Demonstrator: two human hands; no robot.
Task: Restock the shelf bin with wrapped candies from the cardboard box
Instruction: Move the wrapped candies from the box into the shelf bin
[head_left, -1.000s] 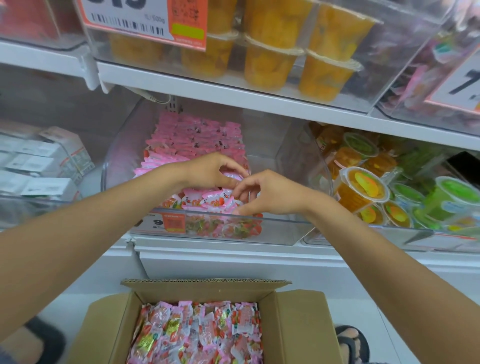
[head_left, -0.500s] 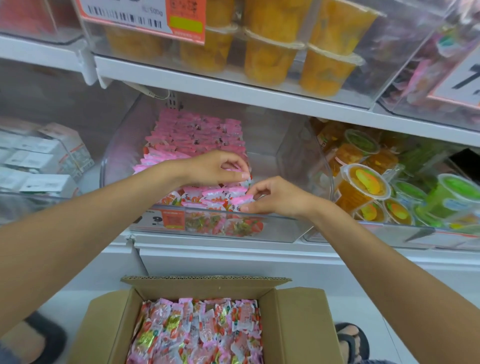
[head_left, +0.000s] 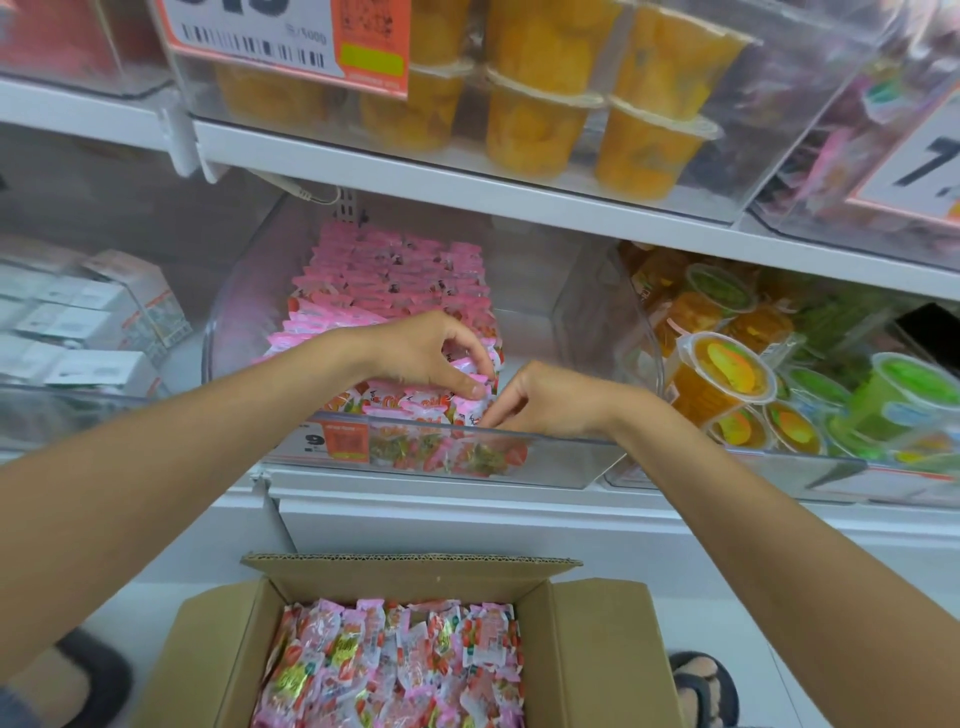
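Note:
A clear plastic shelf bin (head_left: 582, 452) on the middle shelf holds rows of pink wrapped candies (head_left: 395, 280) along its left half. My left hand (head_left: 431, 358) reaches into the bin and pinches candy packets at the front of the row. My right hand (head_left: 545, 402) sits just to its right, fingers curled and touching the front packets by the bin's front wall. Below, an open cardboard box (head_left: 608, 644) on the floor is full of the same wrapped candies (head_left: 395, 665).
Orange jelly cups (head_left: 545, 124) fill the bin on the shelf above. Green and orange jelly cups (head_left: 727, 379) sit in the bin to the right; white boxes (head_left: 88, 322) in the bin to the left. My feet (head_left: 701, 686) stand beside the box.
Both hands have stayed at the front of the candy row, shifting slightly as they adjust the packets. My right hand has dropped lower toward the bin's front wall.

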